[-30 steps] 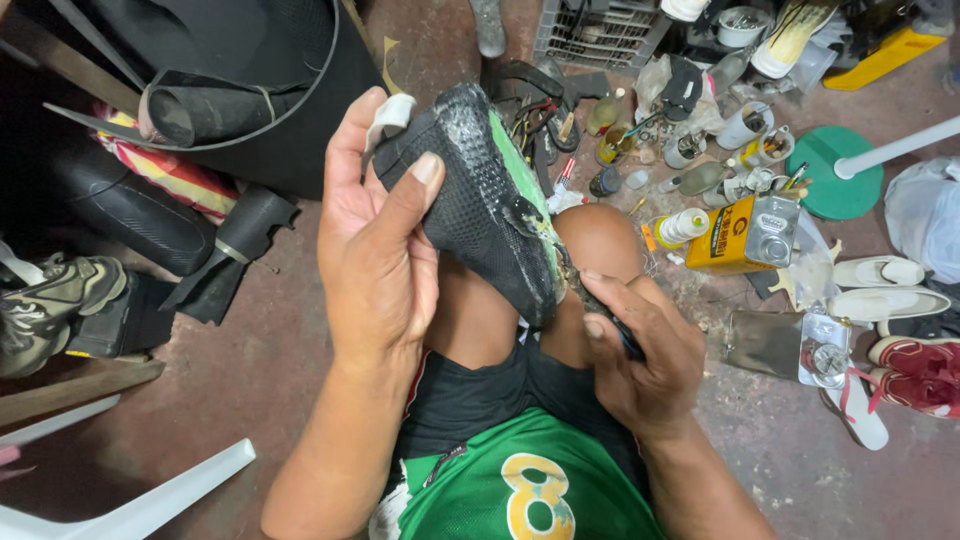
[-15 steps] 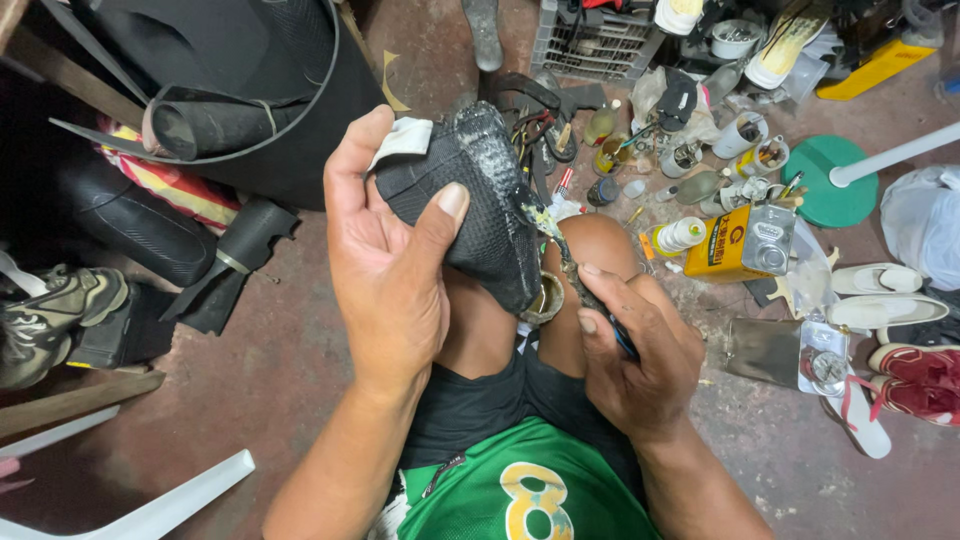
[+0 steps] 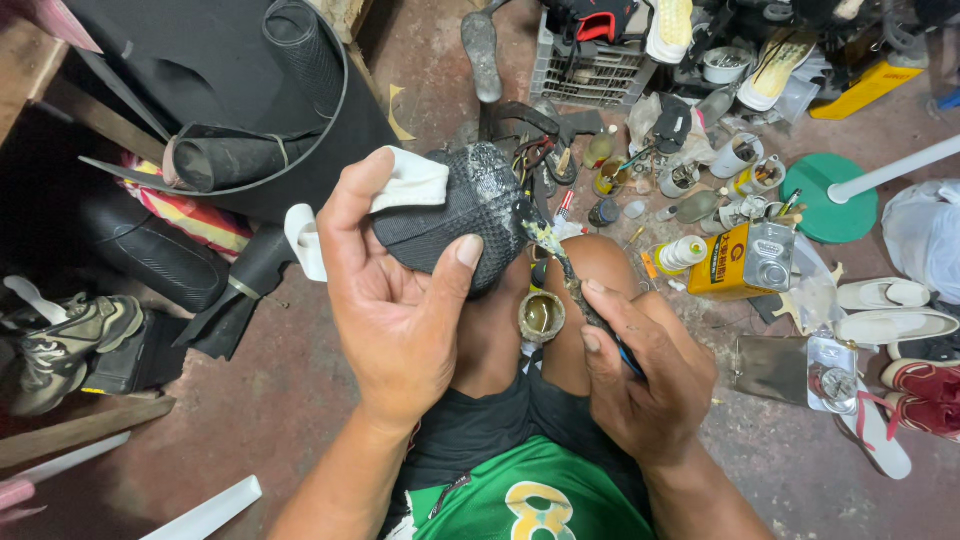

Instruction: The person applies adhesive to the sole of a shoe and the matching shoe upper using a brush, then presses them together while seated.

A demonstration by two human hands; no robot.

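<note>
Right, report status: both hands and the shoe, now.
Left hand grips black mesh shoe. Right hand holds glue-caked brush, tip at shoe's edge. Small glue tin sits between the knees, under the brush.

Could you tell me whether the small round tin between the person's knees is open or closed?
Open. The small tin has no lid on it, and a glossy yellowish paste shows inside. It sits just below the brush in the right hand.

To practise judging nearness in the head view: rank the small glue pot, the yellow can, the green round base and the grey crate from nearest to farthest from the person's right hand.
1. Small glue pot: between the knees, just left of the right hand.
2. Yellow can: on the floor, up and right.
3. Green round base: farther right, beyond the can.
4. Grey crate: top of view, farthest.
</note>
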